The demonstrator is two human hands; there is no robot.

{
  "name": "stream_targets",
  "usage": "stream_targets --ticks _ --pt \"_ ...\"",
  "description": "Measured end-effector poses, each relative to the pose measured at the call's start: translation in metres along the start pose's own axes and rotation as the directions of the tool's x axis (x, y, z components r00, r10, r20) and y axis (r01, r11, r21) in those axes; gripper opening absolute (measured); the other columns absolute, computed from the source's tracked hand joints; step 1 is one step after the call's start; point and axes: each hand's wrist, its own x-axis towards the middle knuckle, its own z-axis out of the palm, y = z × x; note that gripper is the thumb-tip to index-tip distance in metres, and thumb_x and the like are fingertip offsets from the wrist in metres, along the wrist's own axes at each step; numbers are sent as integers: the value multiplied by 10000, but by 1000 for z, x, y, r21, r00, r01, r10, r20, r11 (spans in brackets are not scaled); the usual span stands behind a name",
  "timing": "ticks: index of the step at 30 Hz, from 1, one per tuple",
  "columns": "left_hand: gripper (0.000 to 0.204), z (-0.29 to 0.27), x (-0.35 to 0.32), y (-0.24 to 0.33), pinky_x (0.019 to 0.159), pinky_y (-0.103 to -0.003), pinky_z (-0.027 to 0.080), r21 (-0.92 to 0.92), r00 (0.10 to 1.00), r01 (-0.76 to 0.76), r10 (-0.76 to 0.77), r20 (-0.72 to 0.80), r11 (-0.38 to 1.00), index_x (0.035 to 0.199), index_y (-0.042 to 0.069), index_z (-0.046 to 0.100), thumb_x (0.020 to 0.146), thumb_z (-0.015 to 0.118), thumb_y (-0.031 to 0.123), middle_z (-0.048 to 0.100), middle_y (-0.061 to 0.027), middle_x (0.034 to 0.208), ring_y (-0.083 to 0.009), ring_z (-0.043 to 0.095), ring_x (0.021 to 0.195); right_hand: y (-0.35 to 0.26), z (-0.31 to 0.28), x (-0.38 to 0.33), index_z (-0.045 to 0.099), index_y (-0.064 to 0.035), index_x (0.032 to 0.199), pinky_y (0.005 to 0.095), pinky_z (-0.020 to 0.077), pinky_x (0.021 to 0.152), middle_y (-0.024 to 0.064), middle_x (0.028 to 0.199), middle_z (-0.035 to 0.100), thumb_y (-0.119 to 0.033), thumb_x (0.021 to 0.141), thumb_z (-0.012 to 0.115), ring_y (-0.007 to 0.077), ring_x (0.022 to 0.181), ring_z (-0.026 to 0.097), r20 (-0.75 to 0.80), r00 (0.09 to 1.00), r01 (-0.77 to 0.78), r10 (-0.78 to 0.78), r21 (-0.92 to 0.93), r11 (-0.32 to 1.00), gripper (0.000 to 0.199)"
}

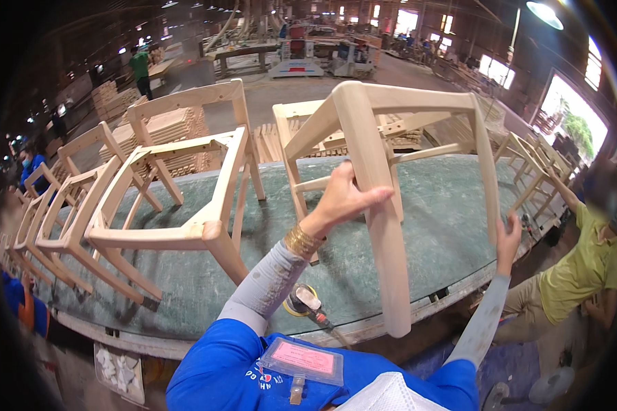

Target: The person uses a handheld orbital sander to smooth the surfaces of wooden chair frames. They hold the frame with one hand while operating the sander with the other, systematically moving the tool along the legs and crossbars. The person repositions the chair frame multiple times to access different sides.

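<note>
A bare wooden chair frame (367, 140) is tilted up before me over the green worktable (308, 274), one thick leg angled toward me. My left hand (349, 200) is closed round that leg, thumb across its front and fingers behind. At the lower end of the frame's right-hand leg, my right hand (508, 238) is closed on the wood, some of its fingers hidden. Below my left forearm, a small power sander (305, 300) lies on the table with its hose running toward the near edge.
Left of me stands another wooden chair frame (216, 229), with several more in a row beyond it. To the right, a person in a yellow shirt (583, 250) reaches toward other chair frames (538, 164). Stacked wood pieces (171, 133) stand behind the table.
</note>
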Motion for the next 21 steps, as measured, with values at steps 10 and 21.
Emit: stream_targets --ticks 10,21 --pt "791 90 -75 15 1049 -455 193 322 969 -5 84 -232 947 1270 9 445 642 763 370 422 -168 1239 -318 310 1224 74 52 18 625 -9 805 273 367 468 4 604 539 -262 743 748 97 512 477 366 808 -540 461 151 828 288" --pt "860 97 -37 -97 1098 -534 94 177 978 -207 198 68 962 1284 18 464 589 761 428 352 -171 1400 -376 159 1351 205 46 -49 651 19 1058 305 451 748 93 935 620 -326 844 655 177 852 579 209 847 -531 489 278 801 406"
